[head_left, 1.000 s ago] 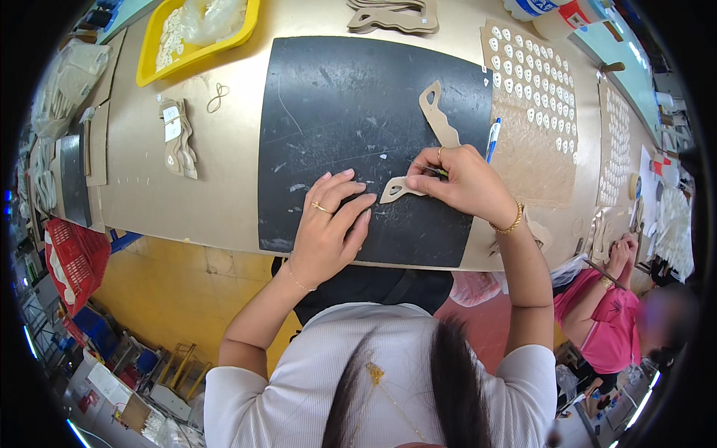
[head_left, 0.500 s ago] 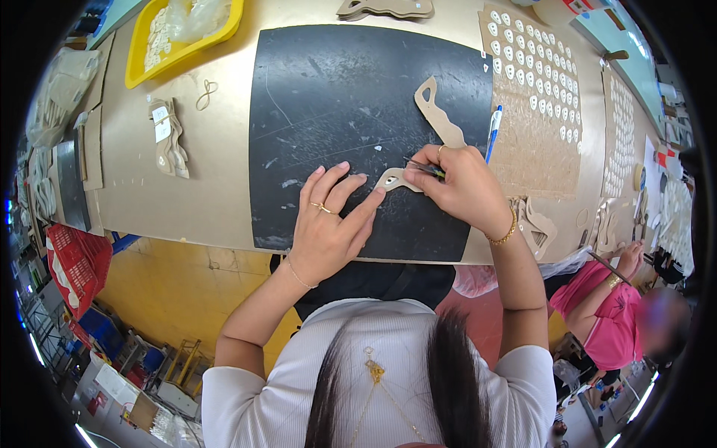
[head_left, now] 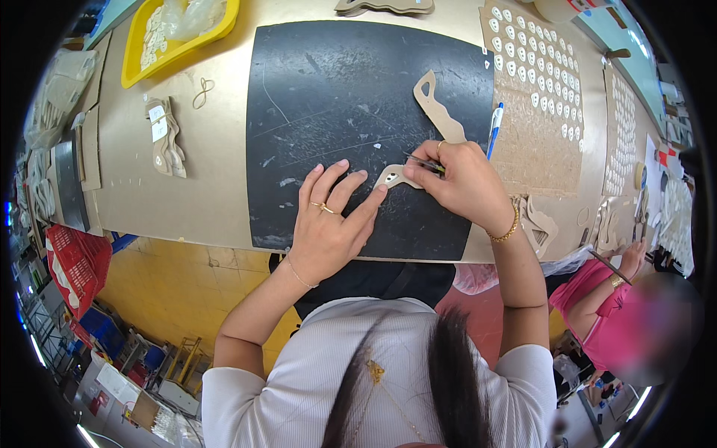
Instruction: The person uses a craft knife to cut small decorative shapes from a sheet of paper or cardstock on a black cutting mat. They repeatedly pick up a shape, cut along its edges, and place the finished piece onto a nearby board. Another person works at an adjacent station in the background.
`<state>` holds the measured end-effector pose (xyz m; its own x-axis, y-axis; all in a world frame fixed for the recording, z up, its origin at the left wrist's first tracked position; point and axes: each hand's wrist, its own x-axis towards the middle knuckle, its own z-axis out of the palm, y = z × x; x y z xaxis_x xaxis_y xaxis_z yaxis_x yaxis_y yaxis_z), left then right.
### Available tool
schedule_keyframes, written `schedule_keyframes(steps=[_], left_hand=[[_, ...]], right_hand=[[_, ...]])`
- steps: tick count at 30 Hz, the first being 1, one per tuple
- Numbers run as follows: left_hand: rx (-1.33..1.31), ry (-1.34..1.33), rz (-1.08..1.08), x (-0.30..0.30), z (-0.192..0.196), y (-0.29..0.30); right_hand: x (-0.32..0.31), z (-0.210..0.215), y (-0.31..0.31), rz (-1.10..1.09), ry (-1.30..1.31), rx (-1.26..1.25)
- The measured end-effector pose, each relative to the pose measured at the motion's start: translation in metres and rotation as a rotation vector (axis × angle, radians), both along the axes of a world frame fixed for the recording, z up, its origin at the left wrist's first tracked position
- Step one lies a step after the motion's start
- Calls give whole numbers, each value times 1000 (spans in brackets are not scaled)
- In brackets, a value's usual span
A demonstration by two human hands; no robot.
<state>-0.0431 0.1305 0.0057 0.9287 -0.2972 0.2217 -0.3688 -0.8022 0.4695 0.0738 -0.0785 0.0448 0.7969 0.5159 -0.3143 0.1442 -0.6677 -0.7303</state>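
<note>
The spread left hand [head_left: 328, 218] likely steadied a tan strip [head_left: 399, 181]. The right hand [head_left: 464, 178] pinched a thin tool [head_left: 426, 163]. Care seemed needed next.

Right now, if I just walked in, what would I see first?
Probably the big black mat in the middle, where the left hand touches a beige piece and the right hand holds a thin tool beside it. Then maybe the yellow tray at the top left, and rows of white pieces on a brown sheet right of the mat.
</note>
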Motion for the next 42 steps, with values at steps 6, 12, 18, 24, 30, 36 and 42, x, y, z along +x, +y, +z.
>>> schedule_keyframes(steps=[6,12,18,24,30,36,42], left_hand=[[36,-3,6,1,4,-3],[101,-9,-2,4,12,-7],[130,-20,-23,7,16,-10],[119,-43,-49,14,20,-7],[107,-48,-54,13,17,-5],[114,-59,-63,14,16,-4],[94,-74,-53,10,8,-3]], right_hand=[[0,0,0,3,-1,-18],[-2,1,0,37,-51,-57],[-1,0,3,32,-50,-84],[1,-1,2,25,-56,-80],[1,1,6,27,-54,-100],[3,2,7,33,-54,-143],[12,15,17,169,-147,-325]])
